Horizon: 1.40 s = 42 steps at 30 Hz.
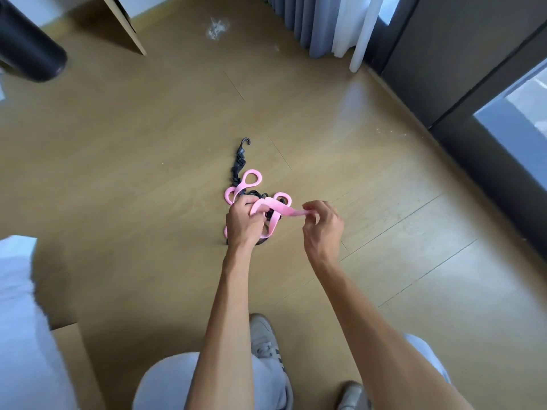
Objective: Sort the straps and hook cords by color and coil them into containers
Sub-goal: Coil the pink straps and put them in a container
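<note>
While both arms reach down, left hand (243,221) fingers grip pink strap (275,209), right hand (322,224) fingers pinch its end

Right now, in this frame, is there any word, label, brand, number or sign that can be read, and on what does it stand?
None can be read.
Pink strap, held in both hands: no print shows.
Black hook cord on the floor: no marking shows.
Shoe: stripes only, no legible brand.
</note>
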### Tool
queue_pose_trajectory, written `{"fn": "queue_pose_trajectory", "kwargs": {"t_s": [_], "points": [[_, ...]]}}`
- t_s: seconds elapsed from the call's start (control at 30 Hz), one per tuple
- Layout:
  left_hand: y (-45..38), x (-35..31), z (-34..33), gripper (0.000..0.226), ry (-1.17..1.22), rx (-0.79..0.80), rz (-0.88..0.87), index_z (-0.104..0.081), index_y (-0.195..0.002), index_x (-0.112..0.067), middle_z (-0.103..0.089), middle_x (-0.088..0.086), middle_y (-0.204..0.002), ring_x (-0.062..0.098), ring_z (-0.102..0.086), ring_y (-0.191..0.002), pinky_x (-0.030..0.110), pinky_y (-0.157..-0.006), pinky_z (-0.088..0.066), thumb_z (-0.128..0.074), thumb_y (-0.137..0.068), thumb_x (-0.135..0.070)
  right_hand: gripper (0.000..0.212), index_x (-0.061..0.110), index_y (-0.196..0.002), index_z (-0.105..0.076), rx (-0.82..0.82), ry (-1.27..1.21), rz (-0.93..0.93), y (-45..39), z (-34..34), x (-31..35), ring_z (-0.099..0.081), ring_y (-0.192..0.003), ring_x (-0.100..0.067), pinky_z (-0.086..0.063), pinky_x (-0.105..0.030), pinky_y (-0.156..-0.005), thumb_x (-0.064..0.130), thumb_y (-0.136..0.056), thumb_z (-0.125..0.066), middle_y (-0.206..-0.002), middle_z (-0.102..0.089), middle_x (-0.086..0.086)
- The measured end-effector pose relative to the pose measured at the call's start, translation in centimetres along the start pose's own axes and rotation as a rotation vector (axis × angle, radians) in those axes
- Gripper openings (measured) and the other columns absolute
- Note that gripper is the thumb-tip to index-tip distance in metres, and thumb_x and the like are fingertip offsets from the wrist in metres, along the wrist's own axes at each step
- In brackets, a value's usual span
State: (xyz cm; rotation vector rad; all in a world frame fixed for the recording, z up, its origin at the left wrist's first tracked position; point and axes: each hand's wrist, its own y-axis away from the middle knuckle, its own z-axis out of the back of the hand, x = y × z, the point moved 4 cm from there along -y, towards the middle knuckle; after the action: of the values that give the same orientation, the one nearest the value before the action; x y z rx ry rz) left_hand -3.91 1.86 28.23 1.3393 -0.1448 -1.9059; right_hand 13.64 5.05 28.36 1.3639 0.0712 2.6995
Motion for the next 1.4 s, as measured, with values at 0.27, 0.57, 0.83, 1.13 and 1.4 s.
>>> {"fn": "queue_pose_trajectory", "kwargs": {"t_s": [0.27,0.57,0.83,1.13,1.4], "points": [[12.9,-20.3,16.8,0.039,0.105,-0.041,-0.215,-0.072,-0.089,-0.041,-0.066,-0.012,-0.083,0.004,-0.061,-0.071,0.009,-0.059,-0.043,-0.059,-0.085,-0.005,0.027,0.010,-0.083,-0.073,0.178,-0.027,0.177,2.4,12.9,26.0,-0.061,-0.068,-0.025,-0.047,-0.035,-0.059,-0.012,-0.072,-0.062,-0.078,-0.071,-0.003],[23.6,-42.4,35.5,0.011,0.259,0.079,-0.336,-0.073,-0.083,-0.022,-0.071,0.006,-0.076,0.014,-0.063,-0.068,0.037,-0.062,-0.054,-0.074,-0.079,-0.032,0.025,0.012,-0.098,-0.080,0.382,-0.127,0.389,5.4,25.3,56.0,-0.064,-0.091,-0.015,-0.053,-0.023,-0.079,-0.005,-0.081,-0.072,-0.107,-0.065,-0.007],[29.9,-51.2,45.2,0.017,0.416,0.163,-0.461,-0.076,-0.100,-0.028,-0.076,0.003,-0.095,0.013,-0.071,-0.088,0.030,-0.074,-0.056,-0.069,-0.085,-0.031,0.029,0.011,-0.105,-0.078,0.299,-0.284,0.531,7.7,29.4,70.9,-0.067,-0.095,-0.016,-0.058,-0.034,-0.075,-0.004,-0.081,-0.071,-0.109,-0.068,-0.005],[31.7,-55.1,53.0,0.022,0.588,-0.119,-0.523,-0.070,-0.103,-0.017,-0.076,0.004,-0.092,0.015,-0.067,-0.068,0.024,-0.061,-0.052,-0.072,-0.084,-0.006,0.034,0.021,-0.119,-0.066,0.821,-0.465,0.404,8.6,26.8,76.6,-0.070,-0.101,-0.016,-0.055,-0.033,-0.091,0.022,-0.087,-0.074,-0.109,-0.074,-0.001],[29.2,-57.5,60.4,0.018,0.505,-0.334,-0.582,-0.073,-0.101,-0.010,-0.075,0.003,-0.086,0.012,-0.068,-0.075,0.021,-0.066,-0.051,-0.072,-0.083,-0.013,0.016,0.012,-0.103,-0.073,0.849,-0.597,0.395,7.8,22.0,84.8,-0.070,-0.093,-0.040,-0.057,-0.056,-0.080,0.008,-0.091,-0.062,-0.095,-0.075,-0.014]]}}
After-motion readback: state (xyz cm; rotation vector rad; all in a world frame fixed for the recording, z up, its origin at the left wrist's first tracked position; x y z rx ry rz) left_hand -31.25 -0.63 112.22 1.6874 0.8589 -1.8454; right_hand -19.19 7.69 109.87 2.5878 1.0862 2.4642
